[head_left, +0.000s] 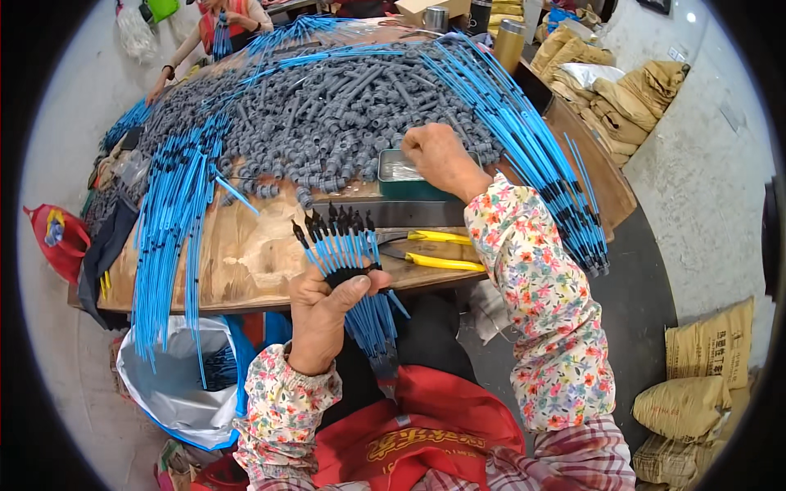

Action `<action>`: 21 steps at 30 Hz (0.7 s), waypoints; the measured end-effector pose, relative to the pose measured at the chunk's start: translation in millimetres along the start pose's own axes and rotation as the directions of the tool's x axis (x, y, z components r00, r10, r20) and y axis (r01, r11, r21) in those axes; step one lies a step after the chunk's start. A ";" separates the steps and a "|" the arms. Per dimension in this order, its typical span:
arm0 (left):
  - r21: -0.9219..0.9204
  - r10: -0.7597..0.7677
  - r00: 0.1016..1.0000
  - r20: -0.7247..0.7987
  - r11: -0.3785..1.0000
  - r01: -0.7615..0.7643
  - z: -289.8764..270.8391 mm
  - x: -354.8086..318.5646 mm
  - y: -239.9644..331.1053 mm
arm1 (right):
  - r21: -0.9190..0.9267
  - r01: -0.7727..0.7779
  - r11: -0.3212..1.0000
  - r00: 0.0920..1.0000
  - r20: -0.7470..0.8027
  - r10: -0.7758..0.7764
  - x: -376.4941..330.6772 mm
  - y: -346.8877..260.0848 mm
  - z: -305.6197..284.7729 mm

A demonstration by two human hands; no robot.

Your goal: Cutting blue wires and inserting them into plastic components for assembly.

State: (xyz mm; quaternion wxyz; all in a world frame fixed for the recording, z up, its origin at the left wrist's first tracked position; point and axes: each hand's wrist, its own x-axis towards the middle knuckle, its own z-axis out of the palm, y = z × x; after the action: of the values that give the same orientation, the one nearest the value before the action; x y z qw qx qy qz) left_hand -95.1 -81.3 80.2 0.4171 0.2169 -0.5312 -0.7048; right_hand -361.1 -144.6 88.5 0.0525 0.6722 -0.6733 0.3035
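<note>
My left hand [327, 315] is closed around a bundle of thin blue tubes with black tips [348, 244], held upright in front of the table's near edge. Their black ends fan out above my thumb, and the lower ends hang over my lap. Above a small green tin [409, 190] of fine, shiny pieces is my right hand [446, 159], fingers bent together; whatever they pinch is hidden. Between the hands, a pair of pliers with yellow handles [446, 263] lies on the wooden table [237, 262]. Behind the tin spreads a heap of grey ribbed plastic fittings [327, 106].
More blue tubes lie in bunches at the left [168, 204] and right [524, 131], the left ones overhanging the edge. Below is a silver-lined bag [176, 376]. Across the table another person [233, 16] handles blue tubes. Tan sacks [622, 106] and a metal flask [508, 45] stand back right.
</note>
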 end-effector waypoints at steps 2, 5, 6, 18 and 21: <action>-0.018 -0.014 1.000 -0.005 1.000 0.014 -2.9 -0.9 0.9 | -0.128 0.005 0.992 0.999 0.053 0.002 -0.8 -5.5 6.2; -0.059 -0.035 0.999 -0.011 0.998 0.034 -5.1 -0.6 1.9 | -0.273 -0.157 0.949 0.980 0.075 0.183 -8.5 -15.5 7.6; -0.066 -0.048 0.999 -0.017 0.997 0.047 -4.5 0.7 1.7 | -0.271 -0.148 0.951 0.981 0.081 0.176 -8.3 -15.5 8.1; -0.092 -0.037 0.999 -0.040 0.995 0.033 -1.4 3.5 -1.7 | -0.131 -0.038 0.991 0.999 0.022 0.041 -20.9 -12.2 -5.8; -0.093 -0.021 0.999 -0.034 0.996 0.018 -2.3 5.0 -4.7 | -0.051 0.056 0.997 0.987 -0.151 -0.063 -23.1 -23.0 -15.9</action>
State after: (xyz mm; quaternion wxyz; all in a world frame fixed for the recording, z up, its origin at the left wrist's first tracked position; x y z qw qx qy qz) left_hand -97.8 -86.3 75.7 0.4291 0.2148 -0.4886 -0.7288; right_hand -342.8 -114.8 98.1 0.1286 0.6653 -0.6539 0.3365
